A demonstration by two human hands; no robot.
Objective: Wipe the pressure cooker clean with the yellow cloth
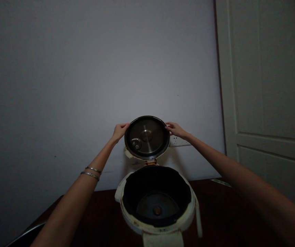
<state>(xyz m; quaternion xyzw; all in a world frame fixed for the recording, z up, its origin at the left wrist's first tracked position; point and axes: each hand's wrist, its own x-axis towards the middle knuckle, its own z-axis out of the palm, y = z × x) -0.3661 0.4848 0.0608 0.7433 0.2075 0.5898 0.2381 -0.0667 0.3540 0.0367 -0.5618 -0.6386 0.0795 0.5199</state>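
A white electric pressure cooker (pixel 160 228) stands with its hinged lid (pixel 154 132) raised upright at the back, the dark metal inner face turned toward me. My left hand (pixel 121 131) grips the lid's rim at the left edge, thumb against it. At the right edge my right hand (pixel 175 129) pinches the same rim between thumb and fingers. Behind the lid, the fingertips are partly hidden. No inner pot shows in the dark cavity, where a small round brownish piece (pixel 157 210) sits at the centre of the floor.
The cooker rests on a dark reddish-brown table (pixel 216 212) against a pale wall (pixel 98 68). A wall socket (pixel 179 140) is behind my right hand. On the right stands a panelled door (pixel 268 85). A curved metal rim (pixel 25 234) shows at the lower left.
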